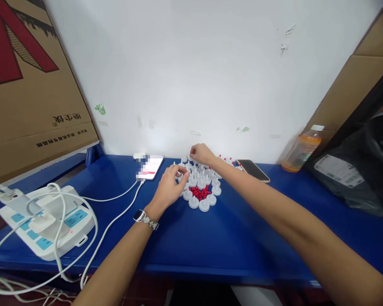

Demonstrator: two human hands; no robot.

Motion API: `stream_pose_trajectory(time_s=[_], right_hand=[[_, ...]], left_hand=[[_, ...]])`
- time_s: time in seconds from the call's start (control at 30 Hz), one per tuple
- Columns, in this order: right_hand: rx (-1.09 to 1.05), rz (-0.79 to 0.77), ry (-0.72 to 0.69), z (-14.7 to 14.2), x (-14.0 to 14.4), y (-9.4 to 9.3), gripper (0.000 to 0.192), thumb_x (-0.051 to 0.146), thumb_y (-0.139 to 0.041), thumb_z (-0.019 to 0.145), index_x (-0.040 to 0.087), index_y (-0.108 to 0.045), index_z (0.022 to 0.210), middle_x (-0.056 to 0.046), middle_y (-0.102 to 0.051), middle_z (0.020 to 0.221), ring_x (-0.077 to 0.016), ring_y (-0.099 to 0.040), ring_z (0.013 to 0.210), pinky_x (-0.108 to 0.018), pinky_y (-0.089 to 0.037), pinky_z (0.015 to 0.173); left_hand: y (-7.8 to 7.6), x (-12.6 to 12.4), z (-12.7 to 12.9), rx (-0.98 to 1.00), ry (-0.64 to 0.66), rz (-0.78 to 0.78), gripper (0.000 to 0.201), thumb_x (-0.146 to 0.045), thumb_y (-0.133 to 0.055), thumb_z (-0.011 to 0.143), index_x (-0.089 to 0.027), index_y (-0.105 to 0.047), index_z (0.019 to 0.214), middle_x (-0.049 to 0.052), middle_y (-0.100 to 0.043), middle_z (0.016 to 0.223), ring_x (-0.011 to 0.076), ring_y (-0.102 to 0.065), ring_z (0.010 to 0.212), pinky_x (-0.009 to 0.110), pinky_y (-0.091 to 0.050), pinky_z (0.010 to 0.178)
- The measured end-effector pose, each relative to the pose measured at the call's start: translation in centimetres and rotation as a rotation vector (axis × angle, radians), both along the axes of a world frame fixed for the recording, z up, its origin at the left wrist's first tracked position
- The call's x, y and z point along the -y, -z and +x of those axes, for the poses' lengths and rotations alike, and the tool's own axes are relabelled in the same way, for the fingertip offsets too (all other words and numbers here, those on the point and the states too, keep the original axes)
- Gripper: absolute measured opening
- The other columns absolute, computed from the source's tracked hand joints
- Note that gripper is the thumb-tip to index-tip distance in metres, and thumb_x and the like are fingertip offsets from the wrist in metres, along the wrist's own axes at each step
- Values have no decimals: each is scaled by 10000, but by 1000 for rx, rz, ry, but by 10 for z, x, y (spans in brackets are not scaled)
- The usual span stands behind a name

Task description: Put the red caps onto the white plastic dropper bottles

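Note:
White round plastic caps with short nozzles (204,206) stand close together on the blue table, around a small heap of red pieces (200,194). My left hand (170,185), with a watch on its wrist, is at the left edge of the caps. Its thumb and fingertips come close together, and anything between them is hidden. Over the far edge of the group, my right hand (201,154) is closed in a pinch. A white cap shows just under its fingertips, but I cannot make out what they hold. Several white pieces with red tips (225,159) stand behind my right forearm.
A lit phone (151,167) on a charging cable lies left of the caps. A second phone (253,170) lies to the right. A power strip (47,223) with looping white cables takes up the left side. An orange drink bottle (301,148) and a black bag (357,165) are at right.

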State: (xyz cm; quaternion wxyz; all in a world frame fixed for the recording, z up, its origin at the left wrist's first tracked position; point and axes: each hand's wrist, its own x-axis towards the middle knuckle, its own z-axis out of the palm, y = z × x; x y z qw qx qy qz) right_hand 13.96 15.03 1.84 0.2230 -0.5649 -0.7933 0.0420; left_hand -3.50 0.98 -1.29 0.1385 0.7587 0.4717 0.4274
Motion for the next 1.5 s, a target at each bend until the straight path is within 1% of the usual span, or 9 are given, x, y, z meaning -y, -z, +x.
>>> stream_pose_trajectory(time_s=[0.3, 0.43, 0.53, 0.8, 0.93, 1.03, 1.23, 1.33, 1.5], right_hand=[[86, -158, -50, -7, -16, 1, 204, 239, -587, 845, 204, -782, 893, -28, -769, 846, -157, -686, 835, -201, -475, 739], [99, -63, 85, 3, -19, -5, 314, 273, -474, 919, 173, -745, 1044, -100, -755, 1010, -212, -673, 977, -288, -467, 872], [137, -20, 172, 4, -21, -4, 283, 316, -572, 862, 123, -740, 984, -183, -727, 1063, -285, -652, 1050, -371, -444, 943], [115, -28, 255, -11, -21, -3, 236, 230, -627, 786, 146, -714, 988, -172, -713, 1087, -281, -670, 1011, -346, -479, 851], [-79, 25, 291, -2, 11, -9, 188, 293, -551, 834, 210, -680, 941, -108, -725, 996, -256, -674, 915, -354, -481, 779], [-401, 44, 189, 9, 57, -5, 138, 326, -527, 835, 217, -611, 823, -41, -694, 771, -204, -643, 739, -311, -455, 670], [-1018, -272, -61, 17, 141, 17, 208, 444, -486, 861, 240, -447, 849, 56, -549, 570, -110, -426, 446, -227, -327, 446], [-1072, -300, -94, 17, 155, 19, 206, 432, -477, 875, 244, -421, 811, 69, -484, 576, -102, -375, 455, -217, -300, 437], [-936, -133, -169, 18, 153, 21, 401, 582, -458, 903, 237, -410, 704, 38, -412, 590, -129, -396, 533, -247, -340, 478]], left_hand=[[-1, 1, 3, -45, 6, -45, 199, -382, -520, 940, -224, -639, 957, 46, -624, 1034, 201, -580, 953, 332, -481, 762], [1, 0, 4, -48, 1, -35, 207, -385, -519, 941, -218, -641, 951, 51, -618, 1026, 208, -576, 955, 339, -475, 759], [3, -1, 5, -43, 6, -24, 218, -400, -515, 942, -221, -639, 954, 55, -612, 1018, 215, -576, 957, 339, -474, 742], [2, 0, 3, -50, 7, -18, 214, -403, -514, 944, -227, -635, 938, 55, -612, 1007, 215, -577, 954, 328, -473, 727], [1, 1, 3, -42, -3, 6, 211, -402, -511, 947, -230, -603, 1028, 57, -598, 1063, 211, -576, 959, 336, -481, 751], [1, 3, 9, 2, -18, 53, 299, -412, -545, 931, -235, -544, 1173, 71, -559, 1183, 207, -577, 990, 341, -500, 783], [1, 9, 24, 15, 108, 137, 337, -365, -596, 913, -237, -522, 1216, 69, -594, 1174, 204, -603, 975, 351, -519, 842], [-2, 16, 27, 20, 184, 145, 299, -349, -534, 958, -236, -519, 1234, 64, -613, 1132, 172, -614, 890, 340, -521, 852], [-8, 22, 24, 38, 245, 200, 366, -343, -469, 991, -245, -455, 1344, 82, -570, 1151, 163, -586, 899, 319, -516, 841]])
